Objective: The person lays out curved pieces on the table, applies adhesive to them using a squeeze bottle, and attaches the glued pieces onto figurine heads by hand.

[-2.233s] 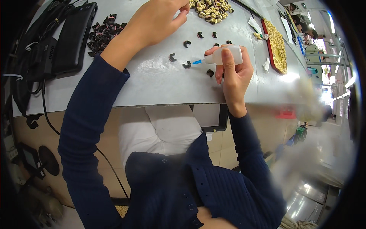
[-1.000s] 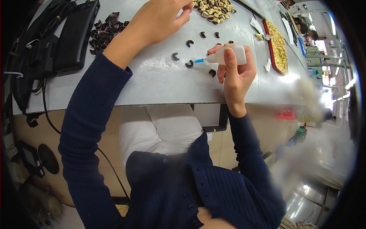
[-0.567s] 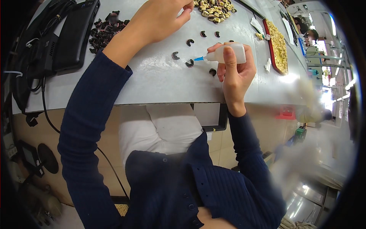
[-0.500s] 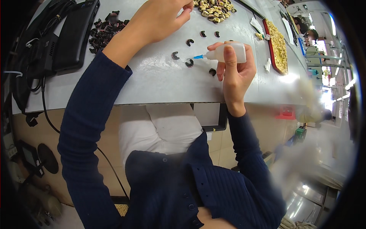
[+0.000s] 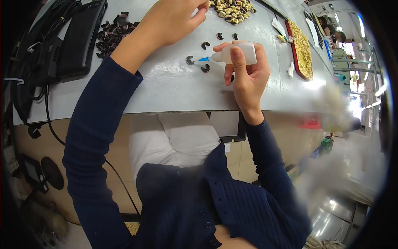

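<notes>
Currently, I'm pointing a blue-tipped bottle at a dark curved piece on the counter, right grip wrapping it snugly. My left grip is half-curling, contents hidden. Piled dark pieces are seemingly awaiting treatment; which loose ones are finished, I'm not discerning.

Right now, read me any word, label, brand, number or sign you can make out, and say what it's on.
No text can be read.
White squeeze bottle in the right hand: no lettering shows on its visible part.
Black vented box: faint marks, too small to read.
White sheet at far right: too small to tell.
</notes>
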Demonstrator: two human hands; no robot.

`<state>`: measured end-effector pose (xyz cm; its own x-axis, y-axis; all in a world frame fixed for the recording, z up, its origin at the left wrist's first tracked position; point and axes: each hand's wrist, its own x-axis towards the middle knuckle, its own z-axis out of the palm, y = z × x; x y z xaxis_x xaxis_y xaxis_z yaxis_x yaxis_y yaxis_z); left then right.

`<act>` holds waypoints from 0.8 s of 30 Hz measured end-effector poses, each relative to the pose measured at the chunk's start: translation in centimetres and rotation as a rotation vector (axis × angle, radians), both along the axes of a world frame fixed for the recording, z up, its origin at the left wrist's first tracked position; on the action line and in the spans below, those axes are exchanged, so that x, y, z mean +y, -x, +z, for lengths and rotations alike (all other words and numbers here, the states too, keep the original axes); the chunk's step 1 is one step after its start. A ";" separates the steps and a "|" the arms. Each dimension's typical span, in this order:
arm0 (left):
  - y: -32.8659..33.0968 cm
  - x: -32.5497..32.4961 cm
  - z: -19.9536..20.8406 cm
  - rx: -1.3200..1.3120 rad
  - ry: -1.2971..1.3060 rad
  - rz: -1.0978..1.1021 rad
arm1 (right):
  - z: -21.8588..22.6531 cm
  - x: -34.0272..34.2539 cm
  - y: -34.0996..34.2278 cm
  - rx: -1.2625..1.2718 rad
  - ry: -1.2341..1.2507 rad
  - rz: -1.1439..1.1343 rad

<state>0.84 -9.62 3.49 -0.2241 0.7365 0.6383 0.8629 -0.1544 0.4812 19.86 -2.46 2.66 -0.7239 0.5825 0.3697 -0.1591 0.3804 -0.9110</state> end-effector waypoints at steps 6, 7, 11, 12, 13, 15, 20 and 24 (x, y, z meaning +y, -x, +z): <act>0.1 0.0 -0.1 -0.007 0.001 -0.003 | 0.2 0.3 -0.1 0.000 0.007 -0.005; 0.1 0.0 -0.1 -0.010 -0.005 -0.009 | 0.3 0.3 -0.1 0.007 0.028 -0.014; 0.1 0.0 -0.1 -0.008 0.001 -0.004 | -0.1 0.2 0.1 0.026 -0.027 -0.023; 0.1 0.0 -0.2 -0.001 -0.003 -0.006 | -0.1 0.1 0.2 0.031 -0.015 -0.015; 0.2 0.0 -0.2 0.006 -0.007 -0.009 | -0.1 0.1 0.2 0.035 -0.004 -0.007; 0.1 0.0 -0.2 0.001 -0.001 -0.008 | -0.2 0.2 0.2 0.035 -0.008 -0.002; 0.2 0.0 -0.1 0.004 0.012 -0.012 | -0.2 0.1 0.3 0.027 0.003 0.009; 0.1 0.0 0.0 0.008 0.015 -0.002 | -0.2 0.0 0.2 0.019 -0.002 0.011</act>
